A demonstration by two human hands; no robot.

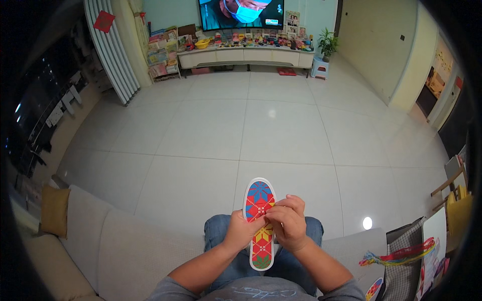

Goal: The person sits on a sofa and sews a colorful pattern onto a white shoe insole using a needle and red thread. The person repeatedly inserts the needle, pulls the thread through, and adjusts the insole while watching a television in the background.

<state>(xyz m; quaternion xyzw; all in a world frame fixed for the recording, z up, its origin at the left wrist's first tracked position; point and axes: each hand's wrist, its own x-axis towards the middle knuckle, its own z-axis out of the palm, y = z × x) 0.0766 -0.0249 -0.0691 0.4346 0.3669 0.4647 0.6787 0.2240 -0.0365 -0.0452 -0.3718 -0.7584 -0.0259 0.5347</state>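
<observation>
An embroidered insole (262,244) with a white rim is held upright above my lap. Its cross-stitch pattern runs from blue and red at the top through yellow to green at the heel. My left hand (243,230) grips its left edge, thumb across the face at mid-length. At the right edge, the fingertips of my right hand (289,222) are drawn together against the stitched face. Whether a needle or thread is between them is too small to tell. The back of the insole and the fingers behind it are hidden.
A bundle of coloured threads (399,256) lies to my right across a checked cloth (404,244). Another patterned insole (374,289) is on the sofa (150,229) below it. Wooden chair (448,182) far right; a laden TV cabinet (260,56) stands across the tiled floor (199,128).
</observation>
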